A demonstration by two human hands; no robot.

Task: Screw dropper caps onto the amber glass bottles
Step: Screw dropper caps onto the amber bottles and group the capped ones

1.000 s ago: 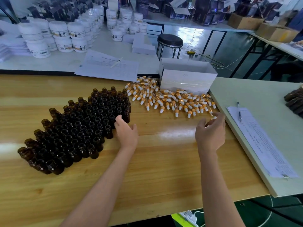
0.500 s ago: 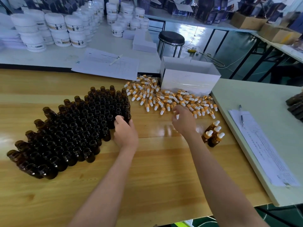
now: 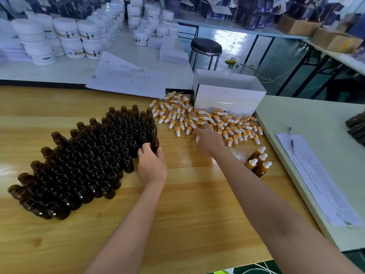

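Several open amber glass bottles (image 3: 94, 161) stand packed together on the left of the wooden table (image 3: 187, 214). My left hand (image 3: 152, 166) grips one amber bottle (image 3: 155, 143) at the pack's right corner. A loose pile of gold dropper caps (image 3: 207, 117) with white bulbs lies behind the middle of the table. My right hand (image 3: 210, 142) reaches into the pile's near edge, fingers curled on a dropper cap (image 3: 197, 138) whose white bulb sticks out at the left. Three capped bottles (image 3: 258, 163) stand to the right of my right forearm.
An open white box (image 3: 227, 95) stands behind the cap pile. A paper form with a pen (image 3: 292, 140) lies on the pale table (image 3: 316, 119) at right, dark bottles (image 3: 357, 125) at its far edge. White jars (image 3: 65, 36), papers (image 3: 128, 80) and a stool (image 3: 206, 46) are behind.
My right hand left the capped bottles at the right and moved left into the cap pile. My left hand shifted up to the corner bottle and closed on it.
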